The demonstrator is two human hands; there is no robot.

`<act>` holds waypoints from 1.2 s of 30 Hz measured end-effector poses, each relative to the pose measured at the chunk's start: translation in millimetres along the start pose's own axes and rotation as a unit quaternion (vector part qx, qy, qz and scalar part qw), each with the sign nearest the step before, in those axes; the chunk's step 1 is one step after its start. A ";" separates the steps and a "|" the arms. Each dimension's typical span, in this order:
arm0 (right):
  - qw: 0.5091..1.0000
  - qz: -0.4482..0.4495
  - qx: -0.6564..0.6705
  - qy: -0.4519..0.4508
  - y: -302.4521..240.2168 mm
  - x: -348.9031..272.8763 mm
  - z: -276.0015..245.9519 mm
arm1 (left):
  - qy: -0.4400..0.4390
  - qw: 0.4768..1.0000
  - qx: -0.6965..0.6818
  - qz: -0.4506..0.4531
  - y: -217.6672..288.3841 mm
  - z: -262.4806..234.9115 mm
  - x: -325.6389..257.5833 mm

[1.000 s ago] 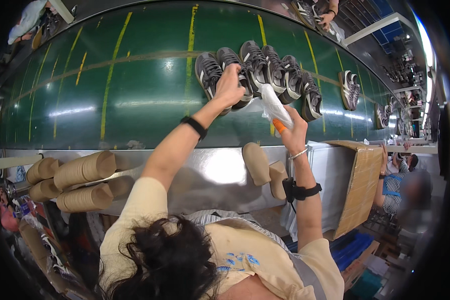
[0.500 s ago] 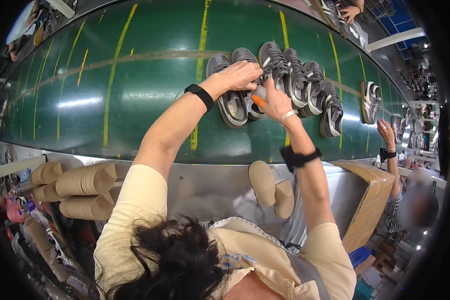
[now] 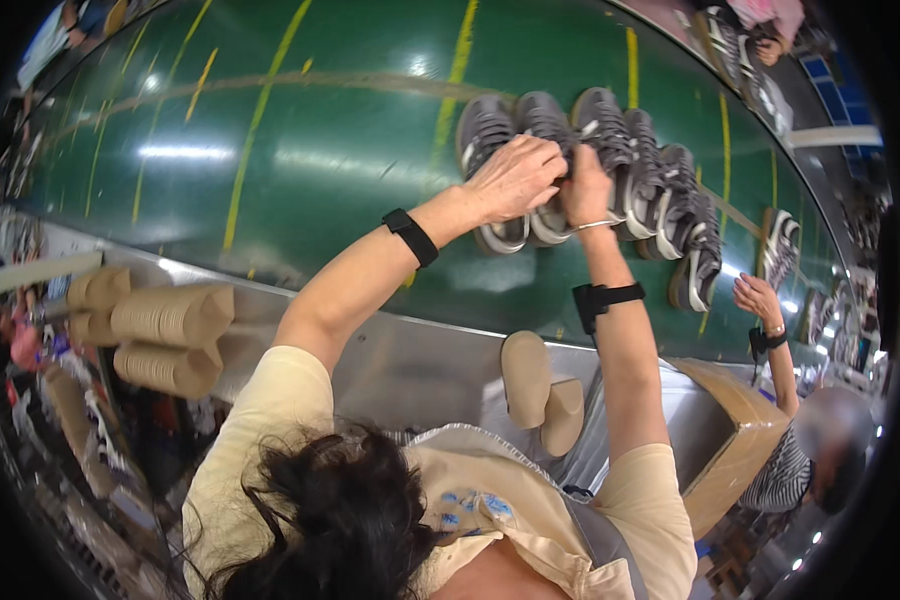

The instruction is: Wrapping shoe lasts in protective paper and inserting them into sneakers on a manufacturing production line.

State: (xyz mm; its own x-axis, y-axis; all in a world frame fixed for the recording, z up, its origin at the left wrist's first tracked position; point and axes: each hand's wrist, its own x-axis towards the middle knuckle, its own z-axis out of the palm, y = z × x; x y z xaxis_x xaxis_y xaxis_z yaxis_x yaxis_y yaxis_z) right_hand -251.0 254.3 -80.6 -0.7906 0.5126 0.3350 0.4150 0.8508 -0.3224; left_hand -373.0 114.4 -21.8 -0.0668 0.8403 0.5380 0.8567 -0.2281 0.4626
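Several grey lace-up sneakers with white stripes stand side by side on a green conveyor belt (image 3: 340, 150). Over the second sneaker from the left (image 3: 544, 112), both of my hands meet at its laces. My left hand (image 3: 518, 178) has its fingers curled together there, with the leftmost sneaker (image 3: 485, 130) partly under it. Close against it, my right hand (image 3: 586, 188) is closed, its fingers bent inward beside the third sneaker (image 3: 603, 125). What the fingertips pinch is hidden between the hands. Black bands circle both forearms.
Two tan insole-like pieces (image 3: 526, 378) lie on the metal ledge before me. Stacked tan moulded forms (image 3: 175, 315) stand at left, an open cardboard box (image 3: 735, 440) at right. A co-worker's hand (image 3: 757, 298) reaches near another sneaker (image 3: 778, 245); more people work across the belt.
The view has swung, so the sneakers sit further right in the picture. My hands have drawn together over the second sneaker; the right hand has turned, and its orange-covered fingertip no longer shows.
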 end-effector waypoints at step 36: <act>0.692 -0.044 0.685 -0.225 -389.4 -117.7 -122.5 | -0.121 0.773 -0.491 -0.383 116.6 -346.8 -272.4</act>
State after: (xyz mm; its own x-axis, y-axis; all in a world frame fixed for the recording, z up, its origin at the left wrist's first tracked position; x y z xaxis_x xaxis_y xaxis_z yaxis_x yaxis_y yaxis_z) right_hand -264.3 -123.1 114.0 -0.9737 0.1147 0.1967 -0.2158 -0.1894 -0.9579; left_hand -432.4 -311.7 130.0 -0.1625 0.9541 -0.2514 -0.1958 0.2186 0.9560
